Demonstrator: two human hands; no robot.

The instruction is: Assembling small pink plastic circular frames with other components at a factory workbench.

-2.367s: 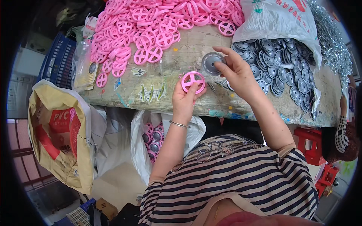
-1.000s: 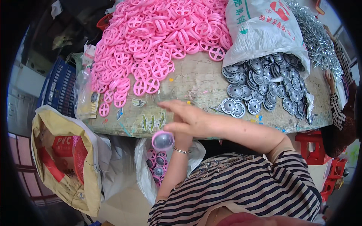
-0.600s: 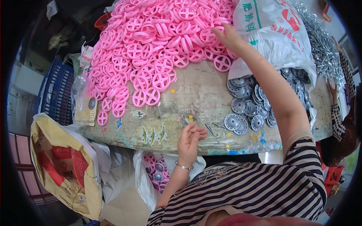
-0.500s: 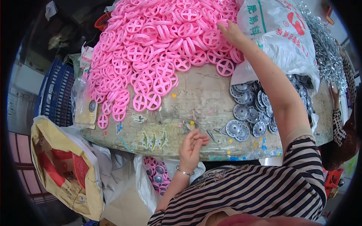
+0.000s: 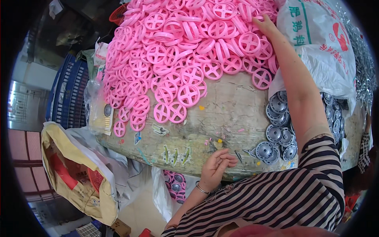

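Observation:
A large heap of pink plastic wheel rings (image 5: 188,95), each with a cross of spokes, covers the far part of the table. My right hand (image 5: 267,27) reaches to the heap's far right side, its fingers stretched out and touching the rings there. Below that forearm lie grey disc-shaped hubcaps (image 5: 264,150), partly hidden by my arm and spilling from a white plastic sack (image 5: 316,67). My left hand (image 5: 216,169) hovers at the table's near edge, fingers loosely bent and apart, with nothing visible in them. Small dark slivers lie just right of it.
At the lower left stands an open yellowish sack (image 5: 79,173) with red things inside. Below the table edge, a white bag (image 5: 161,193) holds pink rings fitted with grey discs. Blue crates (image 5: 71,93) stack at the left. Silver tinsel (image 5: 365,71) hangs at the far right.
The whole view has shifted, so the table and heap appear farther right. My right hand stays at the heap's right side; my left hand's fingers are a little more bent.

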